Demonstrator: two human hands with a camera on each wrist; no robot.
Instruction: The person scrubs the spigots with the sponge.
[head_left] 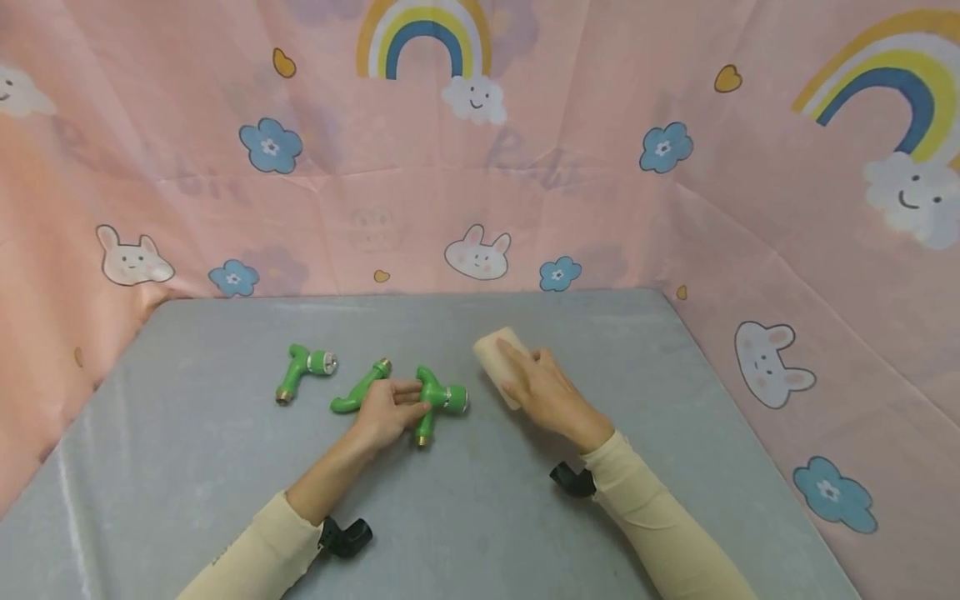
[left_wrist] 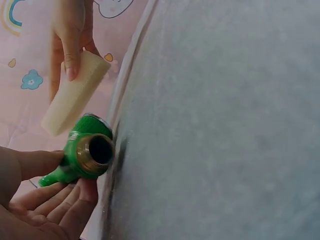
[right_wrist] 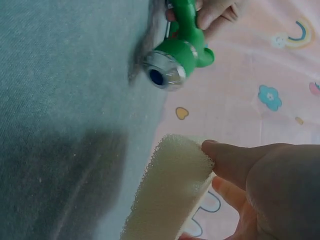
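Note:
My left hand [head_left: 387, 414] pinches a green tap [head_left: 427, 410] between thumb and fingers, just over the grey tabletop. The threaded brass end of this tap [left_wrist: 95, 153] faces the camera in the left wrist view. Its round silver-rimmed end [right_wrist: 167, 70] shows in the right wrist view. To the right, my right hand [head_left: 551, 392] grips a cream sponge [head_left: 495, 358] by its sides, thumb on one face. The sponge is tilted and held apart from the tap, casting a shadow on the table. Partly behind my left hand lies a slim green piece [head_left: 360, 392] with a brass end.
Another green tap [head_left: 296, 373] lies at the left on the grey table [head_left: 465, 517]. A pink printed cloth [head_left: 337, 208] hangs behind the table and along its sides. Black curved pieces [head_left: 347, 537] are fixed at both wrists, below the cream sleeves.

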